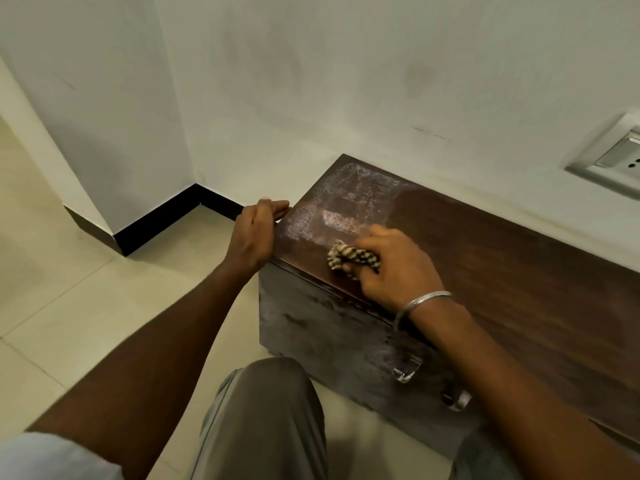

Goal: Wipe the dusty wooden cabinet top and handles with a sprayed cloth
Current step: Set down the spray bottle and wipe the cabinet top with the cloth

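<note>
A person crouched at a low wooden cabinet presses a bunched striped cloth (350, 259) onto the cabinet top (512, 265), near its front left corner, as seen from the head camera. The right hand (394, 268) has its fingers curled over the cloth, hiding most of it. The left hand (254, 237) rests on the top's left end, fingers straight and together, holding nothing. A pale dust patch (346, 199) covers the left end of the top just beyond the cloth; the wood to the right looks darker. Two metal handles (407, 370) on the smeared front are partly hidden by the right forearm. A wall socket (616, 157) is cut off at the right frame edge.
</note>
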